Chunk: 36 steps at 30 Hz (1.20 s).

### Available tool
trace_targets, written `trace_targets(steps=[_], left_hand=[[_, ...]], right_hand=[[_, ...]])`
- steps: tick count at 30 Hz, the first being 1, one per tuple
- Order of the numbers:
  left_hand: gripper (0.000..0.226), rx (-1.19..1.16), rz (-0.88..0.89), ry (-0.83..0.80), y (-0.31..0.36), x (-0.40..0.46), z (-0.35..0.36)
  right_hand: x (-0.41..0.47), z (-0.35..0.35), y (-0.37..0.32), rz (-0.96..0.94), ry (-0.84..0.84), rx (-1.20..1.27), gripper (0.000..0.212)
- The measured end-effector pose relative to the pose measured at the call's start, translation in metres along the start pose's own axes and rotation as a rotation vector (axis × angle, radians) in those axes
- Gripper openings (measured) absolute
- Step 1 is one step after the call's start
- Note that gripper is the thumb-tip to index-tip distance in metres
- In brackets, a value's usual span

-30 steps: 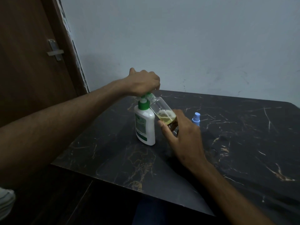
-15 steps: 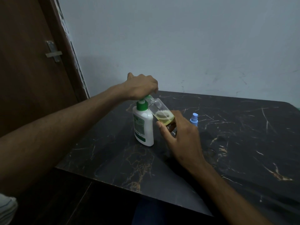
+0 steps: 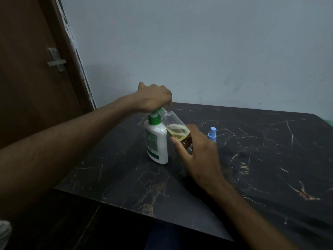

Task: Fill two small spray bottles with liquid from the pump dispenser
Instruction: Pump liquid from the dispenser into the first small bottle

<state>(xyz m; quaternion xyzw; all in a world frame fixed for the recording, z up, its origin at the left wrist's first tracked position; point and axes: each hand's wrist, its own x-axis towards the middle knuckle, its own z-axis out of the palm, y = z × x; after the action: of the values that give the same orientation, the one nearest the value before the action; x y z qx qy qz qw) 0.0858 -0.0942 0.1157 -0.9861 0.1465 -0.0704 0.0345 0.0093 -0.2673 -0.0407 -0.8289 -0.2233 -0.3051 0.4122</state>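
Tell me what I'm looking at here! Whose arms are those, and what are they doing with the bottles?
There's no robot here, just a person wearing a camera on their head, so you see their own two arms from above. The left hand presses down on the green pump top of a white pump bottle standing on a dark marble table. The right hand holds a small clear bottle, tilted so its mouth sits by the pump's spout. Some yellowish liquid is already inside it. Behind the right hand stands a second little bottle with a blue spray top. A brown door is on the left.
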Motion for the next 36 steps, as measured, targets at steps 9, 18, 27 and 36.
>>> trace_targets(steps=[9,18,27,36], left_hand=[[0.035,0.009,0.017,-0.011,0.001,0.004,0.003],[0.035,-0.041,-0.001,-0.007,-0.001,0.004,0.005],[0.034,-0.03,-0.001,-0.013,-0.003,0.005,0.005],[0.034,-0.05,-0.012,-0.01,-0.003,0.006,0.003]], right_hand=[[0.0,0.0,0.002,0.009,0.008,0.008,0.04],[0.0,0.002,0.003,0.005,0.003,0.002,0.04],[-0.001,0.0,0.001,0.005,-0.004,0.014,0.037],[-0.001,0.0,0.003,0.005,-0.004,0.042,0.035]])
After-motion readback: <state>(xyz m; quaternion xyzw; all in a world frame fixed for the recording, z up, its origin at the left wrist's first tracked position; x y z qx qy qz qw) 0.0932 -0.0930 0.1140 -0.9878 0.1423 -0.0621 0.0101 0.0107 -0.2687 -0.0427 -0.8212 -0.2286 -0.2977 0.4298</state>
